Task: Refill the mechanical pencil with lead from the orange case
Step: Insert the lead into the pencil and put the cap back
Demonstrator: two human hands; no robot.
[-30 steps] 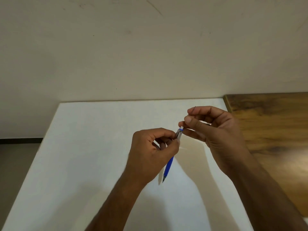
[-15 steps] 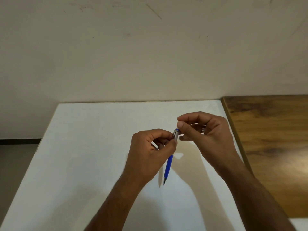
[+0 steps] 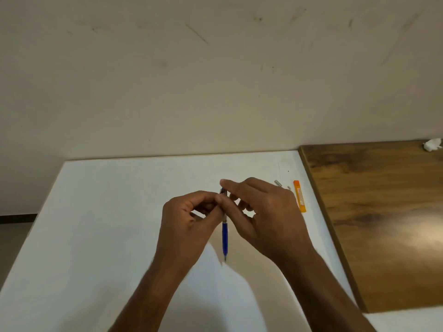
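A blue mechanical pencil [image 3: 224, 238] hangs over the white table [image 3: 107, 224], its tip pointing down toward me. My left hand [image 3: 189, 221] grips its upper barrel between thumb and fingers. My right hand [image 3: 261, 212] reaches in from the right, and its index finger and thumb pinch the pencil's top end. What lies between those fingertips is too small to see. The orange case [image 3: 299, 196] lies flat on the table just right of my right hand.
A small silver cap [image 3: 277, 182] and a tiny pale piece [image 3: 288, 187] lie beside the orange case. A dark wooden surface [image 3: 383, 224] adjoins the table on the right, with a crumpled white scrap [image 3: 432, 144] at its far corner. A wall stands behind.
My right hand has moved left and down over the pencil's top. The pencil now stands more upright. The view has shifted, and the orange case and silver cap have come into sight.
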